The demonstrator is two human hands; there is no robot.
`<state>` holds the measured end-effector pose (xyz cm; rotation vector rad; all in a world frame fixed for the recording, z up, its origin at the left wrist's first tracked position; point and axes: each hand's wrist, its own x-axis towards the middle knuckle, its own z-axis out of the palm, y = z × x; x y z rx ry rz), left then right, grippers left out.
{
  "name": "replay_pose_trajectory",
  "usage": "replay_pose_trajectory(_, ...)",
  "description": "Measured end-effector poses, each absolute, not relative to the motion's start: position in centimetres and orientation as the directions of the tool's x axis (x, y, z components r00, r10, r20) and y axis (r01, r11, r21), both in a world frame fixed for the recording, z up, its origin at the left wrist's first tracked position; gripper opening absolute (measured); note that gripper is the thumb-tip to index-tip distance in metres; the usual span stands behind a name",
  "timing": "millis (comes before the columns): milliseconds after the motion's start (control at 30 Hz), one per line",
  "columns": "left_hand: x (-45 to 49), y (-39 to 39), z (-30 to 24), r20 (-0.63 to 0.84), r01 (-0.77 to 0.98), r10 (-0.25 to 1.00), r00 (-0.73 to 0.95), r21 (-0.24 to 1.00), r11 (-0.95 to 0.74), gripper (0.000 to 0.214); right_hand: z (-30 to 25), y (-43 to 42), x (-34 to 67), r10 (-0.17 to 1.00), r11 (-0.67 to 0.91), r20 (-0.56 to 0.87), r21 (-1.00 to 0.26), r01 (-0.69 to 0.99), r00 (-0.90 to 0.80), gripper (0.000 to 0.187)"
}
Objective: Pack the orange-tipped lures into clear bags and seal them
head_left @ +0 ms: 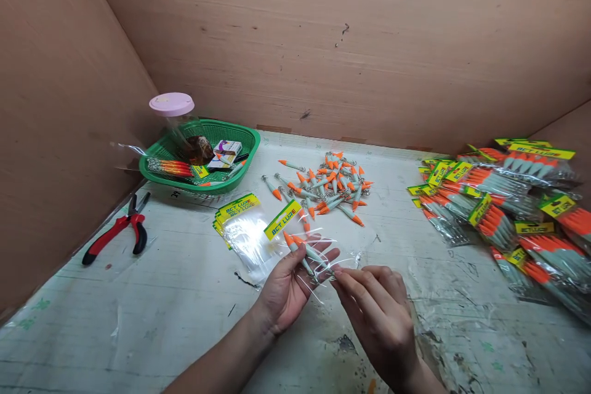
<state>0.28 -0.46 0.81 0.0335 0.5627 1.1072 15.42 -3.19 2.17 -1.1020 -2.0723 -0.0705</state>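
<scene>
My left hand point(289, 286) holds a clear plastic bag point(295, 237) with a yellow label reading BCT LURE; two or three grey lures with orange tips lie inside it. My right hand point(376, 308) pinches the open end of the same bag, fingertips meeting my left hand's fingers. A loose pile of orange-tipped lures point(330, 188) lies just beyond the hands. A stack of empty labelled bags point(237, 221) sits left of the held bag.
A heap of filled lure packets point(503, 209) covers the right side. A green basket point(240, 135) at the back left holds a pink-lidded jar point(178, 120) and small items. Red-handled pliers point(117, 234) lie at the left. Cardboard walls enclose the worktop.
</scene>
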Motion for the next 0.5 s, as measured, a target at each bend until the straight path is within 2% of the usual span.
replay_pose_trajectory(200, 0.6, -0.8, 0.6, -0.427, -0.831, 0.843, 0.327, 0.295, 0.472, 0.028, 2.8, -3.4, 14.6, 0.648, 0.646, 0.684, -0.259, 0.718, -0.336, 0.018)
replay_pose_trajectory(300, 0.4, -0.5, 0.5, -0.472, -0.838, 0.828, 0.304, 0.281, 0.468, 0.032, 3.7, -2.7, 16.0, 0.673, 0.678, 0.649, -0.348, 0.647, -0.355, 0.020)
replay_pose_trajectory(400, 0.1, -0.1, 0.4, -0.515, -0.859, 0.817, 0.260, 0.263, 0.439, 0.031, 3.0, 0.6, 18.7, 0.767, 0.543, 0.617, -0.475, 0.692, -0.177, 0.012)
replay_pose_trajectory(433, 0.0, 0.0, 0.4, -0.520, -0.864, 0.816, 0.252, 0.259, 0.432, 0.030, 2.3, 2.3, 19.5, 0.803, 0.458, 0.582, -0.463, 0.759, -0.129, 0.009)
replay_pose_trajectory(500, -0.2, 0.2, 0.4, -0.518, -0.869, 0.819, 0.247, 0.255, 0.423, 0.031, 0.5, 5.7, 20.9, 0.869, 0.372, 0.464, -0.383, 0.846, -0.172, 0.011)
